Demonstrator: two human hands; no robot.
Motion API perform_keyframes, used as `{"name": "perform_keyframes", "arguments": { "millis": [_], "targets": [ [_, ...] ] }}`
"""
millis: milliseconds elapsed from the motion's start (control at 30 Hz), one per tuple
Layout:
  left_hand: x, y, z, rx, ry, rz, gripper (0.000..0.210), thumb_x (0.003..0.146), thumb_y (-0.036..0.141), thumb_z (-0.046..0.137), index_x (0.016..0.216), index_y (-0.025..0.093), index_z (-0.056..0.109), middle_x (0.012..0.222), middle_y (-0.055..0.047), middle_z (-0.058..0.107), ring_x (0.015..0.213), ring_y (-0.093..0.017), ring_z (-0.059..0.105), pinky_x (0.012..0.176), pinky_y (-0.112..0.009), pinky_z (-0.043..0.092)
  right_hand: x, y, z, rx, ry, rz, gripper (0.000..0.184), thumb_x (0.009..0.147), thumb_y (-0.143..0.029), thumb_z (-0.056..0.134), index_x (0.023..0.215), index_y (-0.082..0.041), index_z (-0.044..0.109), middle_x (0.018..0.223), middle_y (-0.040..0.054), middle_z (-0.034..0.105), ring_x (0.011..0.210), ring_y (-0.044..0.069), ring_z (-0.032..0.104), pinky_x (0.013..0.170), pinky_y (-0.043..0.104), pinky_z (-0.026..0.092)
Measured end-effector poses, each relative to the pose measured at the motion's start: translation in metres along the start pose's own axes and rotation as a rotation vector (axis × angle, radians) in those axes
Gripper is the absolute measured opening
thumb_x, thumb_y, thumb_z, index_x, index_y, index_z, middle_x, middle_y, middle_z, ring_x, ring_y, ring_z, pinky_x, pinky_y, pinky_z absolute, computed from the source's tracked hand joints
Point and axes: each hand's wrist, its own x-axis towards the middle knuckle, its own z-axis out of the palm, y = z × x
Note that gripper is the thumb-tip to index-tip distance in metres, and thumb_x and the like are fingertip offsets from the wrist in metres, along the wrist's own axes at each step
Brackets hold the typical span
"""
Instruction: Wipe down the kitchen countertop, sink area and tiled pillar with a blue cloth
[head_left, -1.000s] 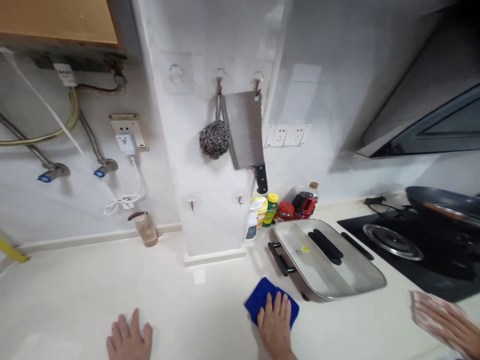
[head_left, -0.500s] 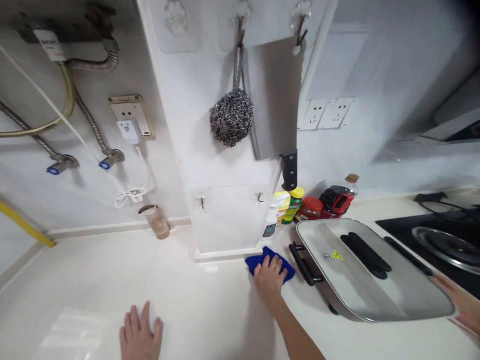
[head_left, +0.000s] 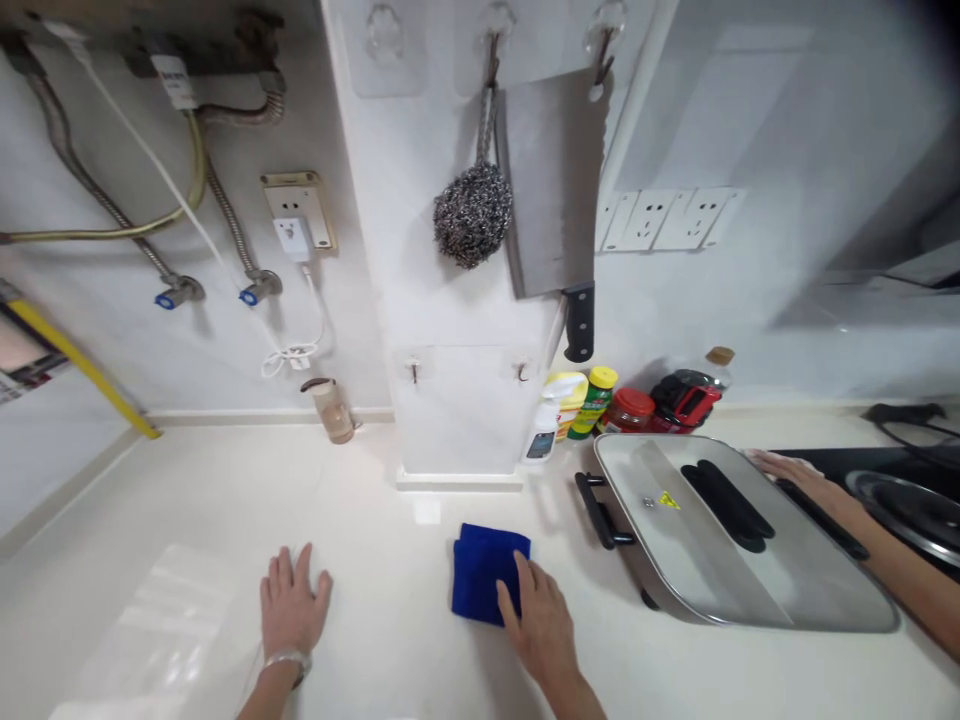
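Note:
A folded blue cloth (head_left: 484, 575) lies on the white countertop (head_left: 390, 640). My right hand (head_left: 544, 620) reaches over the cloth's right edge, index finger and thumb apart and touching it. The other fingers are bent and partly hidden. My left hand (head_left: 294, 600) rests flat on the counter to the left, fingers spread, holding nothing, with a bracelet on its wrist. Right of the cloth stands a wide electric pan (head_left: 660, 500) with a lid, black side handles and a black lid grip.
A co-worker's hand (head_left: 817, 490) reaches behind the pan beside the black stove (head_left: 915, 510), on something whitish. Bottles and jars (head_left: 630, 408) stand by the wall. A cleaver (head_left: 555, 190) and a steel wool scrubber (head_left: 472, 215) hang on the pillar; a clear brownish bottle (head_left: 334, 412) stands left.
The blue cloth has moved left and toward me, away from the pillar's base, with my right hand. The co-worker's hand has moved from the pan's right end to behind it. The view has shifted.

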Motion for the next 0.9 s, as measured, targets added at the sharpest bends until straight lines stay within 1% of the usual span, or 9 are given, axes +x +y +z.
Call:
{"name": "perform_keyframes", "arguments": {
  "millis": [67,133,167,267,433,533,667,800,900],
  "targets": [
    [-0.001,0.000,-0.001,-0.013,0.004,0.001,0.062,0.093,0.044,0.033,0.147,0.015,0.042,0.161,-0.022,0.027,0.152,-0.035,0.017,0.122,-0.054,0.017,-0.001,0.013,-0.003,0.008,0.029,-0.175,0.059,0.099,-0.048,0.040,0.150,-0.018,0.038,0.148,0.0139,0.048,0.138,0.032,0.041,0.108,0.046,0.042],
    [-0.003,0.000,-0.001,-0.024,0.000,0.001,0.062,0.094,0.044,0.033,0.147,0.015,0.042,0.162,-0.022,0.026,0.152,-0.035,0.016,0.122,-0.054,0.017,0.003,0.017,0.005,-0.038,-0.007,-0.323,0.061,0.097,-0.043,0.044,0.154,-0.025,0.031,0.159,0.0084,0.034,0.147,0.034,0.025,0.115,0.052,0.034],
    [-0.003,0.000,0.000,-0.025,0.000,0.000,0.061,0.094,0.044,0.034,0.147,0.015,0.043,0.162,-0.022,0.026,0.152,-0.035,0.016,0.122,-0.054,0.017,0.006,0.016,0.012,-0.066,-0.029,-0.364,0.061,0.097,-0.041,0.044,0.154,-0.028,0.029,0.161,0.0070,0.030,0.148,0.035,0.022,0.116,0.056,0.030],
    [-0.005,-0.002,0.005,-0.019,0.027,0.012,0.060,0.094,0.042,0.036,0.147,0.015,0.044,0.162,-0.021,0.027,0.152,-0.035,0.016,0.122,-0.055,0.018,0.017,0.006,0.039,-0.127,-0.054,-0.343,0.062,0.095,-0.038,0.044,0.154,-0.027,0.029,0.162,0.0093,0.028,0.148,0.036,0.023,0.116,0.063,0.025],
    [-0.006,-0.011,0.018,-0.008,0.097,0.061,0.059,0.094,0.041,0.038,0.146,0.015,0.045,0.161,-0.020,0.028,0.151,-0.036,0.018,0.121,-0.057,0.021,0.049,-0.025,0.071,-0.144,-0.064,-0.271,0.061,0.095,-0.040,0.041,0.152,-0.020,0.035,0.160,0.0141,0.031,0.149,0.037,0.021,0.118,0.063,0.018],
    [-0.007,-0.014,0.025,-0.009,0.144,0.094,0.057,0.094,0.039,0.039,0.146,0.016,0.045,0.161,-0.020,0.027,0.152,-0.037,0.016,0.120,-0.059,0.023,0.072,-0.057,0.082,-0.111,-0.104,-0.300,0.062,0.094,-0.040,0.042,0.152,-0.019,0.036,0.160,0.0141,0.030,0.149,0.037,0.020,0.119,0.062,0.018],
    [-0.009,-0.016,0.028,-0.035,0.202,0.132,0.055,0.096,0.038,0.040,0.146,0.016,0.045,0.162,-0.022,0.024,0.152,-0.038,0.014,0.119,-0.062,0.025,0.085,-0.121,0.099,-0.051,-0.159,-0.298,0.065,0.092,-0.041,0.047,0.152,-0.019,0.035,0.161,0.0147,0.027,0.149,0.040,0.019,0.118,0.064,0.018],
    [-0.009,-0.017,0.031,-0.117,0.239,0.130,0.053,0.097,0.036,0.038,0.146,0.017,0.045,0.162,-0.022,0.024,0.152,-0.038,0.013,0.119,-0.063,0.024,0.071,-0.196,0.117,0.078,-0.216,-0.376,0.068,0.094,-0.045,0.047,0.155,-0.023,0.027,0.163,0.0128,0.022,0.150,0.041,0.014,0.118,0.067,0.017],
    [-0.010,-0.023,0.033,-0.258,0.224,0.081,0.055,0.098,0.035,0.036,0.151,0.019,0.037,0.161,-0.018,0.031,0.152,-0.033,0.019,0.120,-0.062,0.026,0.053,-0.237,0.119,0.215,-0.277,-0.486,0.067,0.094,-0.044,0.046,0.155,-0.027,0.025,0.164,0.0105,0.018,0.151,0.039,0.011,0.119,0.067,0.016]
  ]
}}
